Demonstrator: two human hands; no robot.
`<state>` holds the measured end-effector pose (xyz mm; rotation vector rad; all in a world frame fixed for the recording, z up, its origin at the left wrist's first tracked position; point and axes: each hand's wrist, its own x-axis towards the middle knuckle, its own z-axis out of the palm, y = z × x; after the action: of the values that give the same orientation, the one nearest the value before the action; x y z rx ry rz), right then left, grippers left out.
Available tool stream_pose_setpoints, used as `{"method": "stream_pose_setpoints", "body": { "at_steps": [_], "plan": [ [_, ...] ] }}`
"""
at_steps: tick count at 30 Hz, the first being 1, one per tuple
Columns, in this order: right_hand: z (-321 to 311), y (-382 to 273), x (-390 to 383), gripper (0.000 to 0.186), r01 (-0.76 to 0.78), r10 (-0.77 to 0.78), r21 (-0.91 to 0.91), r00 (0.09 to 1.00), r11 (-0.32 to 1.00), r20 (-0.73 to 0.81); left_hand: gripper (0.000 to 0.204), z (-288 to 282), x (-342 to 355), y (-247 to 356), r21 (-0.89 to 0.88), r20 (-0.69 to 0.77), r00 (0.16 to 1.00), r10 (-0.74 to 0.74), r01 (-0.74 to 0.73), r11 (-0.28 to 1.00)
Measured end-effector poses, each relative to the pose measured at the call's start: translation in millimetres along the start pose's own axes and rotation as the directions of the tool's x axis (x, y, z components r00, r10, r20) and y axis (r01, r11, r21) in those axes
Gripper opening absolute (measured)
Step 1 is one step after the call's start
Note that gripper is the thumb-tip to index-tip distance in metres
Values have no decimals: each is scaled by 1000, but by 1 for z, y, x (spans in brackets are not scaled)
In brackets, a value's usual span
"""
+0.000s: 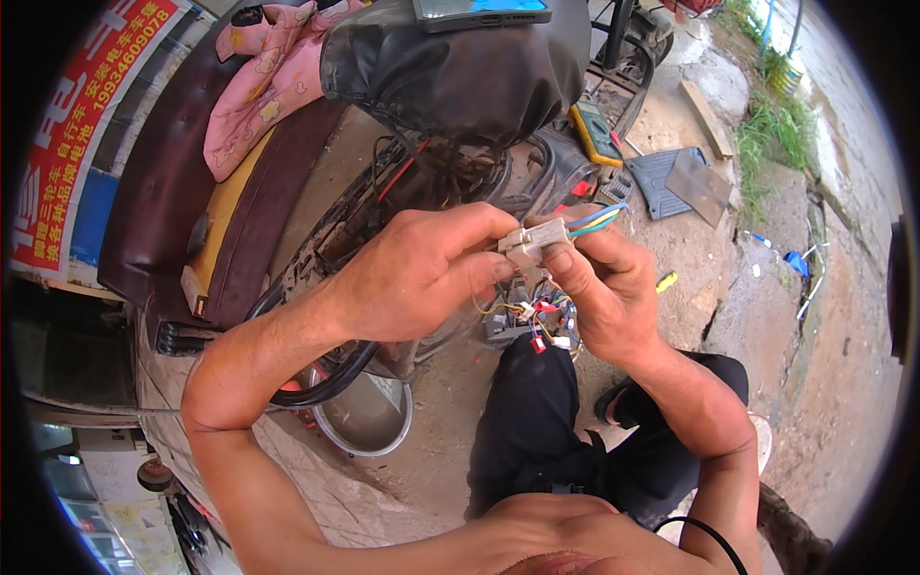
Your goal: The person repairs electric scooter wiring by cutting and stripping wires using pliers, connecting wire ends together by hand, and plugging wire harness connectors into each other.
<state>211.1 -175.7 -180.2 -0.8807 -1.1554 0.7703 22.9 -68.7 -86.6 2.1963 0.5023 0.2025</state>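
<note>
Both hands meet in front of me at a white plastic wire connector (537, 242). My left hand (422, 273) pinches its left end between thumb and fingertips. My right hand (609, 287) grips the other end, thumb pressed along the near side. Blue, green and yellow wires (599, 219) run out of the connector past my right fingers. Beneath my hands hangs a bundle of thin wires with small red and white plugs (539, 343), beside a grey box (501, 329) partly hidden by my knee. Whether the connector's halves are fully joined I cannot tell.
An electric scooter's black seat (450, 81) carries a phone (482, 11). A yellow multimeter (596, 134) lies beyond my right hand near a dark plastic panel (659, 182). At left stand a maroon sofa (158, 182) with pink cloth (259, 110) and a metal basin (369, 422).
</note>
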Motion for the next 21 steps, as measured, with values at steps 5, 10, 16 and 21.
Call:
{"method": "stream_pose_setpoints", "body": {
  "at_steps": [5, 10, 16, 21],
  "plan": [
    [3, -6, -6, 18, -125, 125, 3, 992, 992, 12, 23, 5, -2, 4, -62, 3, 998, -61, 61, 996],
    [5, 3, -7, 18, -59, 59, 8, 998, 998, -32, 23, 1, -1, 4, 66, 7, 1000, -20, 19, 998],
    [-1, -2, 1, 29, 92, -88, -177, 996, 980, 34, 28, -1, 2, -6, 102, 1, 999, 36, -36, 994],
    [-6, -11, 6, 36, 83, -75, -268, 996, 960, 42, 29, 1, 3, -9, -53, 5, 999, -37, 37, 998]
  ]
}}
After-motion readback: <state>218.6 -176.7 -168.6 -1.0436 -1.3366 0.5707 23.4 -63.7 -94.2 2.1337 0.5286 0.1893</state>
